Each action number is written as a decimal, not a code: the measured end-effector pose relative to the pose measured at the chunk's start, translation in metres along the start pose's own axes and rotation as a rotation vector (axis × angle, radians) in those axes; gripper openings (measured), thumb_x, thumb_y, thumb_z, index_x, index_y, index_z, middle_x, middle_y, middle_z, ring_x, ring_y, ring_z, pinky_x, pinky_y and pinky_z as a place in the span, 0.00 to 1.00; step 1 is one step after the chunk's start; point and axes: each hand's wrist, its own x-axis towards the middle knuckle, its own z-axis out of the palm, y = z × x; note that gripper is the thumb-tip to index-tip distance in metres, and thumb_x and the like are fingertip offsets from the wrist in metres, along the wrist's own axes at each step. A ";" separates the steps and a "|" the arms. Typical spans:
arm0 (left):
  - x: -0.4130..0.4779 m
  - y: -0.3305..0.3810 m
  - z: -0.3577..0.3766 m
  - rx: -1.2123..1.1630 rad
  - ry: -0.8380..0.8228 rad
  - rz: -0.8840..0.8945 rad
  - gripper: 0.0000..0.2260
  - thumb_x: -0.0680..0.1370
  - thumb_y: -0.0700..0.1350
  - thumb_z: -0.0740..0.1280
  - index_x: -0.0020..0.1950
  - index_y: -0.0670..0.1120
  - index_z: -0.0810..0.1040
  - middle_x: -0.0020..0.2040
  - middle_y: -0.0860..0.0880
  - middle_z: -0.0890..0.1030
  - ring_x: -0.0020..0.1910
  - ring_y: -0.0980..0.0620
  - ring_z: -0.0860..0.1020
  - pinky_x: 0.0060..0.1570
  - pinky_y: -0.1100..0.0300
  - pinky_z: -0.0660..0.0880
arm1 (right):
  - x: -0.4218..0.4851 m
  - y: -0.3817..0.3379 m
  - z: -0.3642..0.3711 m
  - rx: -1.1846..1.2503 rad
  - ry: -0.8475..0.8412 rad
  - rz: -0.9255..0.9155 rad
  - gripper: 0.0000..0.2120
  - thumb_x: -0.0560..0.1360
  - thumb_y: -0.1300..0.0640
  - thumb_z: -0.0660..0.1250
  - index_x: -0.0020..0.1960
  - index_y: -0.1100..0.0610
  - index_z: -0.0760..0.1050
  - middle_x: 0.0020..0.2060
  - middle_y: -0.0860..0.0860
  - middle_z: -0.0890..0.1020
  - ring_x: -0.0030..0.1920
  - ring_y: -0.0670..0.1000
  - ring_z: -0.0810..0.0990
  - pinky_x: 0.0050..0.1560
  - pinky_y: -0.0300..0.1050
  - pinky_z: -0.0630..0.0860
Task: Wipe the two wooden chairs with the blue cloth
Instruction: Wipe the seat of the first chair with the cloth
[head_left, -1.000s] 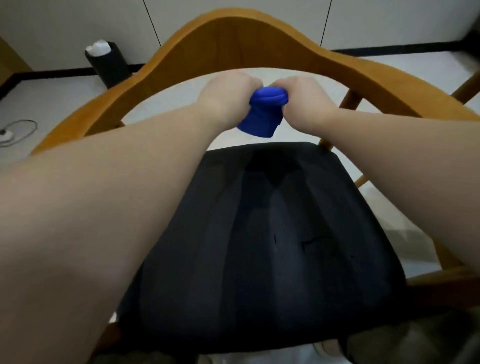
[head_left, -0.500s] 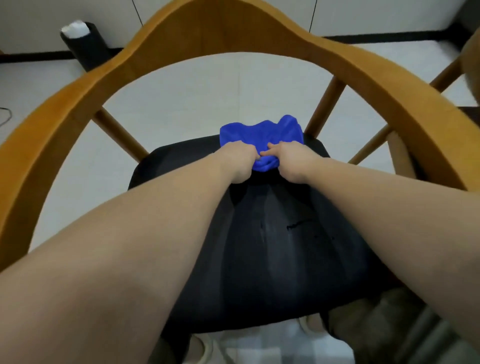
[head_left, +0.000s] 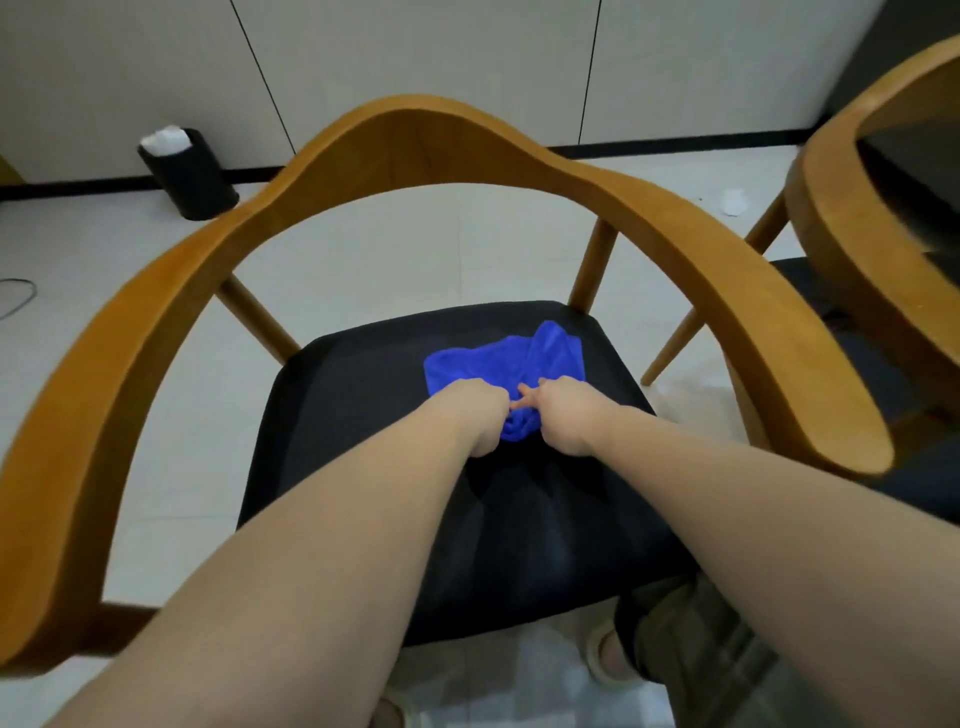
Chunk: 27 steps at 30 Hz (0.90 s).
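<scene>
A wooden armchair (head_left: 415, 140) with a curved back rail and a black seat cushion (head_left: 519, 509) stands right in front of me. The blue cloth (head_left: 493, 366) lies crumpled on the far part of the cushion. My left hand (head_left: 475, 418) and my right hand (head_left: 563, 415) rest side by side on its near edge, each pinching a fold of it. A second wooden chair (head_left: 852, 218) with a black seat stands at the right, partly cut off by the frame edge.
A black bin (head_left: 189, 176) with white paper in it stands on the pale floor by the back wall at the left. A cable (head_left: 18, 296) lies at the far left. A white scrap (head_left: 733, 201) is on the floor. My knee and sandalled foot (head_left: 618, 670) show below the seat.
Both hands brought the cloth down from the air in front of the back rail onto the seat cushion, where it now lies partly spread. My view has pulled back and up.
</scene>
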 end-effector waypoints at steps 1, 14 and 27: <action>-0.004 0.003 0.001 0.004 -0.010 0.006 0.14 0.80 0.38 0.59 0.63 0.43 0.76 0.59 0.44 0.80 0.58 0.44 0.77 0.45 0.57 0.68 | -0.007 -0.002 0.003 0.008 -0.005 -0.005 0.29 0.80 0.63 0.57 0.79 0.47 0.60 0.78 0.49 0.61 0.77 0.55 0.61 0.73 0.51 0.63; -0.055 0.034 0.021 -0.068 -0.079 0.021 0.16 0.79 0.38 0.59 0.64 0.45 0.78 0.49 0.47 0.79 0.46 0.47 0.74 0.44 0.57 0.71 | -0.076 -0.018 0.025 0.037 -0.032 0.004 0.27 0.80 0.63 0.55 0.78 0.50 0.62 0.77 0.49 0.64 0.71 0.56 0.69 0.68 0.47 0.68; -0.102 0.069 0.044 -0.089 -0.095 0.077 0.17 0.80 0.40 0.61 0.69 0.45 0.75 0.58 0.46 0.80 0.47 0.48 0.74 0.52 0.56 0.73 | -0.130 -0.035 0.051 0.049 -0.065 0.028 0.27 0.81 0.63 0.55 0.78 0.51 0.62 0.76 0.49 0.66 0.73 0.55 0.68 0.72 0.47 0.65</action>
